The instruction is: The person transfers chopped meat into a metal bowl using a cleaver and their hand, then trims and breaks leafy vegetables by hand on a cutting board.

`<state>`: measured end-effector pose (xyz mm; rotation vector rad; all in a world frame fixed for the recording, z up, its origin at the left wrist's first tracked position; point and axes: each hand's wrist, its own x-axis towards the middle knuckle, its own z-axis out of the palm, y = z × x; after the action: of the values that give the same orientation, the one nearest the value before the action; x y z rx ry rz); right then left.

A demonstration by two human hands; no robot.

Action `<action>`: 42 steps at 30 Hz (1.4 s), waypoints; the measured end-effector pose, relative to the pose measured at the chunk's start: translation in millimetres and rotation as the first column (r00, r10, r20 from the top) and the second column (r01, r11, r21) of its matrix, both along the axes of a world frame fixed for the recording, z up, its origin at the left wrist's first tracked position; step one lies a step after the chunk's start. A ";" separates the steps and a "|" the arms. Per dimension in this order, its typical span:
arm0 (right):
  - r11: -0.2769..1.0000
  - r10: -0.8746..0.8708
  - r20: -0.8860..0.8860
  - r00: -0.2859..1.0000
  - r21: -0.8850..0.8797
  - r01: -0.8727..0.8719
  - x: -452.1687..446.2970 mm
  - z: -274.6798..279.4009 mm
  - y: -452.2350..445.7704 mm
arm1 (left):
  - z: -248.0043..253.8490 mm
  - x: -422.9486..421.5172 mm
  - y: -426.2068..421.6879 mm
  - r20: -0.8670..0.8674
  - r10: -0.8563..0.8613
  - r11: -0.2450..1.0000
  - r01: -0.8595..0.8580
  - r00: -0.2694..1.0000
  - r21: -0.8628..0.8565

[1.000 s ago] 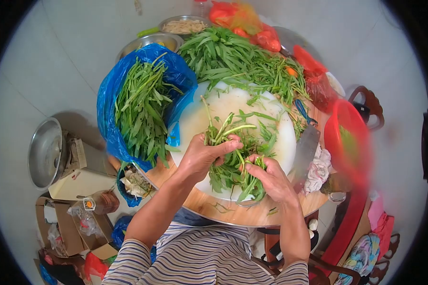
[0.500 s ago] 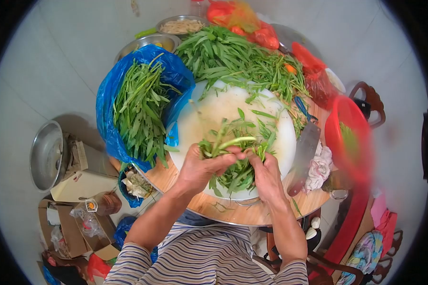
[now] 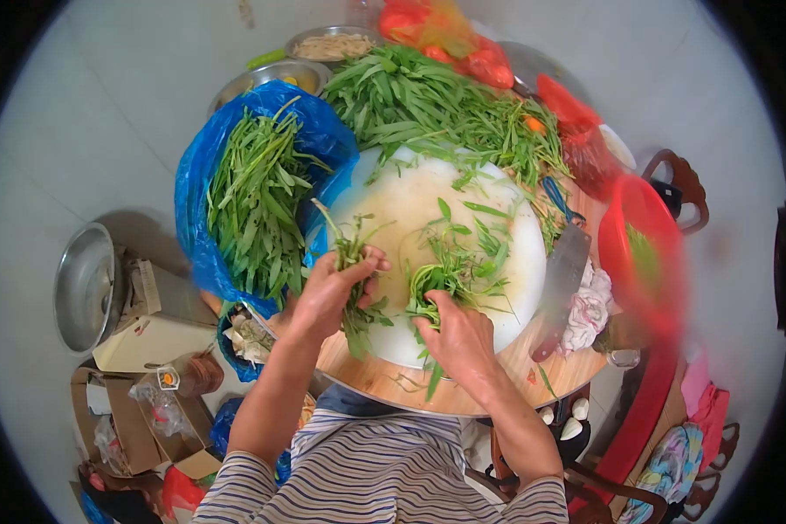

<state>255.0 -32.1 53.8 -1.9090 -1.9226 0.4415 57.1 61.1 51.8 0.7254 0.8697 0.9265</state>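
My left hand [image 3: 334,293] is closed around a small bunch of leafy greens [image 3: 355,327], with stems poking up and leaves hanging below. Over the front of the round white cutting board [image 3: 522,293], my right hand [image 3: 458,336] has its fingers wrapped round another clump of greens [image 3: 437,279]. Loose leaves [image 3: 489,240] lie on the board beyond it. To the left, a blue plastic bag [image 3: 196,210] stands open, holding long leafy stalks [image 3: 258,201]. A big heap of greens [image 3: 410,100] covers the table behind the board.
A cleaver [image 3: 566,279] lies at the board's right, near a crumpled cloth [image 3: 587,310] and blue-handled scissors [image 3: 557,196]. A red basket [image 3: 616,240] stands farther right. Metal bowls [image 3: 227,92] and red plastic bags [image 3: 489,65] line the back of the wooden table [image 3: 375,380].
My hands have moved apart. The left has gone leftward with its bunch toward the blue bag; the right has shifted slightly left and down, gripping greens on the board.
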 end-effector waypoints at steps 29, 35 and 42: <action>0.808 -0.095 -0.187 0.978 0.559 0.186 55.2 58.0 -15.1 | 30.2 12.5 8.8 -0.207 -0.171 0.969 0.202 0.963 0.140; 0.900 0.231 -0.014 0.973 0.383 -0.208 29.7 63.1 -17.5 | 37.2 25.8 0.5 -0.209 -0.207 0.958 0.242 0.956 0.155; 0.899 0.257 0.056 0.965 0.352 -0.260 23.8 55.9 -11.1 | 37.7 23.7 -5.8 -0.185 -0.193 0.965 0.221 0.964 0.144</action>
<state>278.8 -43.2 109.8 -1.4350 -2.1033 0.1404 80.8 55.3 89.5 1.0298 0.8536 0.7613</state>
